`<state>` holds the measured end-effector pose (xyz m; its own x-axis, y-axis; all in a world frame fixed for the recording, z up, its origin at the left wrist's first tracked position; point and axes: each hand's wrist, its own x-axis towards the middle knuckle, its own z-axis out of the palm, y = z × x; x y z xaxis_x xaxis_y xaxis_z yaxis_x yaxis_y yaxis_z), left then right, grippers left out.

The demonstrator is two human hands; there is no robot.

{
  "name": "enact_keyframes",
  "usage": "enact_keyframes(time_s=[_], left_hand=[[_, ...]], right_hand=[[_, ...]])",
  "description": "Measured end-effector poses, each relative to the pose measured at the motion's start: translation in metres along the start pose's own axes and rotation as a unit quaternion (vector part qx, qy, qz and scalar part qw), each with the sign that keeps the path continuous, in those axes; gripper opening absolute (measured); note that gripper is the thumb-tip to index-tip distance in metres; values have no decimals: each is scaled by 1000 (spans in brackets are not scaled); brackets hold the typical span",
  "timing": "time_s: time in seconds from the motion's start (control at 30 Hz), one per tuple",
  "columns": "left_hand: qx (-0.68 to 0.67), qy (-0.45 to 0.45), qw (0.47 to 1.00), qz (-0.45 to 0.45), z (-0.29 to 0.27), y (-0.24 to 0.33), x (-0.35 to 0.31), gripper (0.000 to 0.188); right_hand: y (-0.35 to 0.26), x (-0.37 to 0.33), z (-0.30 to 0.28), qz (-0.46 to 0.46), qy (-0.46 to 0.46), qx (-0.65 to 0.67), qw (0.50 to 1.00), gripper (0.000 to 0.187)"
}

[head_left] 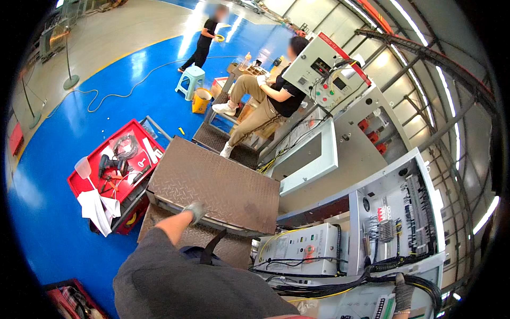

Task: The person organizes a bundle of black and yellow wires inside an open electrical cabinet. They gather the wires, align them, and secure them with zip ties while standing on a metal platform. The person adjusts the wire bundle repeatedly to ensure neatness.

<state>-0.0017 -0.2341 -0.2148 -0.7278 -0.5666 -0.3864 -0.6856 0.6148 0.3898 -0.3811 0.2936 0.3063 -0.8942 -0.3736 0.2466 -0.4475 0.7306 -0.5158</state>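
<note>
My left hand (195, 211), in a grey glove, rests on the near edge of a brown tread-plate platform (212, 167). Its fingers lie against the plate and hold nothing I can see. At the lower right, my right hand (402, 299), also gloved, is by a thick bundle of black cables (366, 277) along the bottom of an open grey electrical cabinet (433, 218). One finger points up across the cables; the others are hidden. Terminal rows and wiring (411, 212) fill the cabinet. Left of it is a light grey panel (297, 247) with buttons and cables.
A red tool cart (79, 183) with a drill (110, 165) and white cloth (98, 210) stands left of the platform. Ahead, a person (276, 90) sits beside another cabinet door (329, 74); another person (204, 40) stands farther off. A blue stool (191, 80) and yellow bucket (201, 101) are between.
</note>
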Motion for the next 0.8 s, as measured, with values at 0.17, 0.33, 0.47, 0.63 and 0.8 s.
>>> enact_keyframes(time_s=[0.17,0.33,0.47,0.63,0.8], left_hand=[[-330,253,908,-43,-228,83,37,55],[-358,367,857,54,-377,99,75,60],[-307,422,847,96,-418,119,49,58],[-115,555,797,208,-235,90,71,41],[104,-254,962,1,61,-33,-9,52]], right_hand=[[0,-6,3,14,-18,17,1000,31],[27,20,9,-156,52,13,986,32],[27,22,6,-134,42,9,990,33],[-11,4,9,-39,-9,17,999,34],[-6,5,6,-51,-6,-16,999,29]])
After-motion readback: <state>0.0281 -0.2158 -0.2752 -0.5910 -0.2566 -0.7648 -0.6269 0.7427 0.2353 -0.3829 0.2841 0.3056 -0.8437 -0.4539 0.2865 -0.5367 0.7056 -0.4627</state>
